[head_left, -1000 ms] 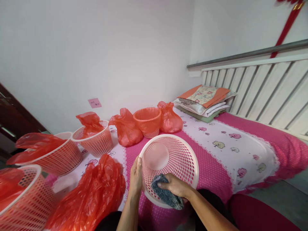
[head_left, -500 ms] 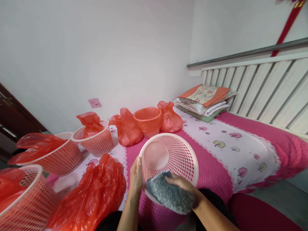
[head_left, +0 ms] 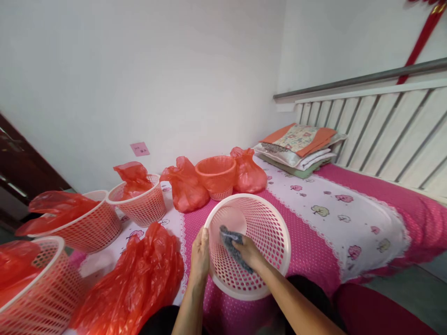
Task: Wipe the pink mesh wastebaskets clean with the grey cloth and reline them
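Note:
A pale pink perforated plastic basket [head_left: 268, 211] is tilted with its mouth toward me, above the edge of the bed. My left hand [head_left: 200, 253] grips its rim on the left side, thumb over the edge. Inside the basket, my right hand [head_left: 249, 251] is closed on a grey fluffy cloth [head_left: 232, 244], which lies against the lower left inner wall. Left of the basket, a heap of red plastic bags [head_left: 136, 284] rests on the bed. Behind the basket stands a smaller basket lined with a red bag [head_left: 216, 173].
Several pink baskets with red bags, such as one basket [head_left: 143, 207], line the left side. Red bags [head_left: 186, 190] stand near the wall. Folded bedding [head_left: 296, 144] lies at the back right, by the white bed rail [head_left: 377, 125]. A pink note [head_left: 140, 149] is on the wall.
My right hand has carried the grey cloth from the basket's near rim down into its inside, and the cloth is now bunched smaller. My left hand stays on the rim.

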`<move>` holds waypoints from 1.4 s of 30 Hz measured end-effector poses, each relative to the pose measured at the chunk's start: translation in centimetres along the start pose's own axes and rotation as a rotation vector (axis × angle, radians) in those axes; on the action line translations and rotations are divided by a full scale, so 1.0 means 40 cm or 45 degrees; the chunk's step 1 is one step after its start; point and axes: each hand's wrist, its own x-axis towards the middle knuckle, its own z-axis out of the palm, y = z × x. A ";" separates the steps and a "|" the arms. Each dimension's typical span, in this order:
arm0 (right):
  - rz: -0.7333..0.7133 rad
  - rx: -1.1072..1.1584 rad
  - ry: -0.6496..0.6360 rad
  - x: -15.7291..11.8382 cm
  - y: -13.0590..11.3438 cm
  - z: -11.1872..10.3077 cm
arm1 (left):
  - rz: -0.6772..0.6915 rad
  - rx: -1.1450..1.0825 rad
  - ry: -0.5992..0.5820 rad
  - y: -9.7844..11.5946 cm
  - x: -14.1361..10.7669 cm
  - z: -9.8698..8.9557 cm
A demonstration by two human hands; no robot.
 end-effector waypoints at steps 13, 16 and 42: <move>0.217 0.132 -0.315 -0.095 -0.030 0.041 | 0.022 0.030 -0.046 -0.006 -0.001 0.008; 0.233 0.291 -0.336 -0.127 -0.063 0.053 | 0.049 0.043 -0.045 -0.006 0.001 0.009; -0.393 -0.895 0.566 -0.103 -0.171 -0.282 | -0.045 0.914 0.049 0.037 0.005 -0.045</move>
